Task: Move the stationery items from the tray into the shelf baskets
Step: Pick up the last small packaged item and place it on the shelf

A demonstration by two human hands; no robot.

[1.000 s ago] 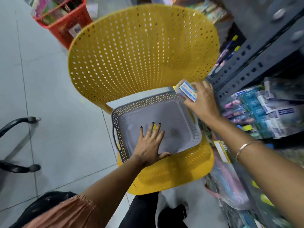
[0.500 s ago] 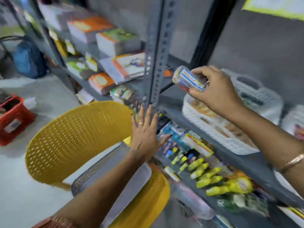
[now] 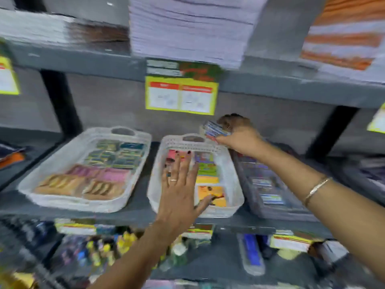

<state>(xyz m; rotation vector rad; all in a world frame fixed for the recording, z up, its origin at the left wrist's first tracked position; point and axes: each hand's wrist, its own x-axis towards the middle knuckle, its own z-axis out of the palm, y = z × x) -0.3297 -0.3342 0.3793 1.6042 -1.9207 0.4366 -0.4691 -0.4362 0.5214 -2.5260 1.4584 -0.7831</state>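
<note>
Since the earlier frame the view has swung up from the yellow chair to the shelf (image 3: 133,215), and both hands now reach over the baskets.
The right hand (image 3: 239,135) is clamped on a small pack of stationery (image 3: 213,130), blurred, white with blue and red print, its long axis roughly level and its free end pointing left, above the back right corner of the middle white basket (image 3: 235,197). The left hand (image 3: 179,190) is spread flat, fingers apart, over that basket's colourful packs, below and left of the held pack. A white basket (image 3: 68,200) sits to the left, a grey basket (image 3: 256,205) to the right.
</note>
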